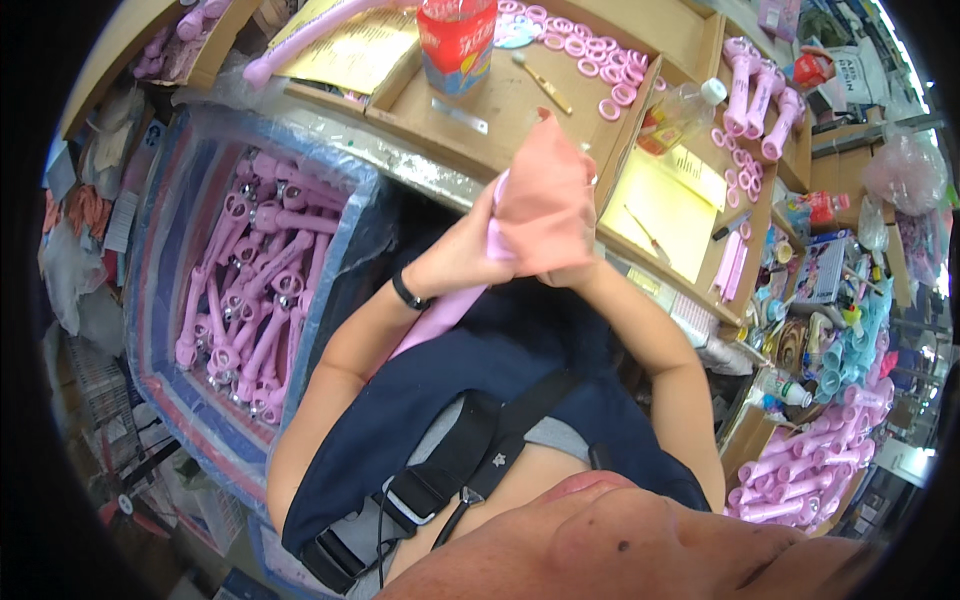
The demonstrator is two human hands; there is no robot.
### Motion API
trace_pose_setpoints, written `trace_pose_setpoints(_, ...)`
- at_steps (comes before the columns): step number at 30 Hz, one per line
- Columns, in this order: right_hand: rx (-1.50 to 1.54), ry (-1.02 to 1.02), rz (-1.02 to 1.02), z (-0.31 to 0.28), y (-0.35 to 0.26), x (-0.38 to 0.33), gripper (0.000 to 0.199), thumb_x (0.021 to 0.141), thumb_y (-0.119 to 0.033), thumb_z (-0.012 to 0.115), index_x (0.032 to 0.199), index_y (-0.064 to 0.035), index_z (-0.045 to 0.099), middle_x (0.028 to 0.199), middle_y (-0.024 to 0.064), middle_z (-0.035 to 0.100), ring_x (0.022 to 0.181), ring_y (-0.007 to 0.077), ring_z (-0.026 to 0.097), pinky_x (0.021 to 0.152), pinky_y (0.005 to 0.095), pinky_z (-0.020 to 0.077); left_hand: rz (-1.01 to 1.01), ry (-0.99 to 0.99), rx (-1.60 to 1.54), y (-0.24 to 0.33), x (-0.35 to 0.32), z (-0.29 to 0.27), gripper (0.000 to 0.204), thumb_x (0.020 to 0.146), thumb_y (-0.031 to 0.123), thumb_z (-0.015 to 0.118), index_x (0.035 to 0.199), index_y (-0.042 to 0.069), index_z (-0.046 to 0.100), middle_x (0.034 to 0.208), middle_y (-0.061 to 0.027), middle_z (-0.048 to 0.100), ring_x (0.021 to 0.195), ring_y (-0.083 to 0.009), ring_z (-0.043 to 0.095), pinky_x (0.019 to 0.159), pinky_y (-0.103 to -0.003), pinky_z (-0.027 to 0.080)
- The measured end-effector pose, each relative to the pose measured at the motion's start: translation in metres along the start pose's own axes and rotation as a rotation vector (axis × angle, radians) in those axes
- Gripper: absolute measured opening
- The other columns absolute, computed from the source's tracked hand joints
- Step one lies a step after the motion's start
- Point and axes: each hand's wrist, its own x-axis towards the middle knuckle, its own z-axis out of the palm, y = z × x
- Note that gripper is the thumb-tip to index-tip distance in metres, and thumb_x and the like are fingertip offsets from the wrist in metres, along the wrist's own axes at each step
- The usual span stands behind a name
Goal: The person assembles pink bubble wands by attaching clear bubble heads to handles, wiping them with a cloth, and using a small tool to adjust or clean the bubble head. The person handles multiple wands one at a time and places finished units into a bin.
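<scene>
In front of my chest, my left hand (pixel 455 245), with a black band at the wrist, is closed around a long pink plastic piece (pixel 450 310). The lower end of the piece slants down past my left forearm. A salmon-orange cloth (pixel 548 205) covers its upper part. My right hand (pixel 575 275) grips the cloth from the right and below; the cloth hides most of its fingers. On the bench just beyond stand a red and blue container (pixel 457 50), a small wooden-handled brush (pixel 543 85) and a short metal strip (pixel 460 115).
At left, a blue-striped woven bag (pixel 160 290) holds many pink plastic pieces (pixel 260 285). Pink rings (pixel 600 55) lie in a cardboard tray (pixel 520 150). To its right are a clear bottle (pixel 680 115), yellow paper (pixel 665 210) and a knife (pixel 732 226). More pink parts (pixel 810 460) fill a box at right.
</scene>
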Motion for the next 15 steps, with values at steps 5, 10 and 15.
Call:
trace_pose_setpoints(5, -0.148, 0.362, -0.009, 0.02, -0.005, -0.005, 0.023, 0.083, -0.02, 0.059, 0.104, -0.0112, 0.065, 0.118, 0.0024, 0.06, 0.127, 0.024, 0.041, 0.11, 0.0436, 0.0239, 0.271, 0.041, 0.256, -0.001, 0.006, 0.002, 0.084, 0.077, 0.015, 0.072, 0.142, -0.001, 0.022, 0.137, -0.0189, 0.038, 0.127, -0.0277, 0.04, 0.104, -0.034, 0.034)
trace_pose_setpoints(10, -0.001, 0.556, 0.575, 0.054, -0.057, 0.006, 0.049, 0.096, -0.031, 0.043, 0.133, 0.0004, 0.042, 0.144, 0.0164, 0.032, 0.14, 0.0341, 0.016, 0.114, 0.0457, 0.006, 0.195, 0.152, 0.358, 0.006, 0.004, 0.004, 0.098, 0.074, 0.02, 0.074, 0.145, 0.001, 0.01, 0.132, -0.0268, 0.042, 0.12, -0.0399, 0.048, 0.094, -0.037, 0.044)
trace_pose_setpoints(15, 0.348, 0.625, 0.853, 0.054, -0.068, 0.022, 0.062, 0.099, -0.039, 0.035, 0.144, -0.0004, 0.017, 0.148, 0.014, 0.022, 0.138, 0.0297, 0.02, 0.113, 0.0417, 0.0118, 0.088, 0.24, 0.65, 0.011, -0.002, 0.015, 0.101, 0.074, 0.014, 0.071, 0.146, 0.0, 0.002, 0.112, -0.0277, 0.052, 0.086, -0.0437, 0.061, 0.068, -0.043, 0.052)
